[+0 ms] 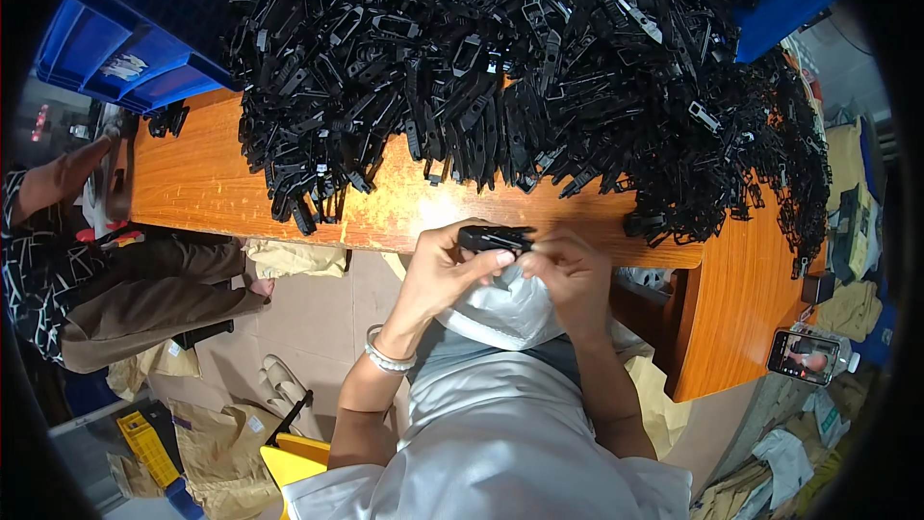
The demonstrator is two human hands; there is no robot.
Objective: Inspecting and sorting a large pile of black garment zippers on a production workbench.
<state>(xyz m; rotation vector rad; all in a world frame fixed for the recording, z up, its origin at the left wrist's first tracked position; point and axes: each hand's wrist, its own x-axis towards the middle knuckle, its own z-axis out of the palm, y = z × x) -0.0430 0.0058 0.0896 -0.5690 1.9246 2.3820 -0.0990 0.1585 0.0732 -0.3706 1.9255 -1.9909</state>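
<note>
In front of my body, just off the table's near edge, my left hand (446,270) grips a dark black plastic part (494,238) between thumb and fingers. The part lies nearly level, its narrower end pointing right. My right hand (572,274) is close by that end, with thumb and fingers pinched together. What sits between the right fingertips is too small and blurred to make out. Beyond both hands, a big heap of similar black plastic parts (491,125) covers the far side of the table.
The wooden table (183,173) extends right along a side wing. Blue crates (144,58) stand at the far left. A phone (807,356) leans by the right edge. Another person's legs (154,299) are at left. Paper sacks (226,453) lie on the floor beside a yellow seat (294,462).
</note>
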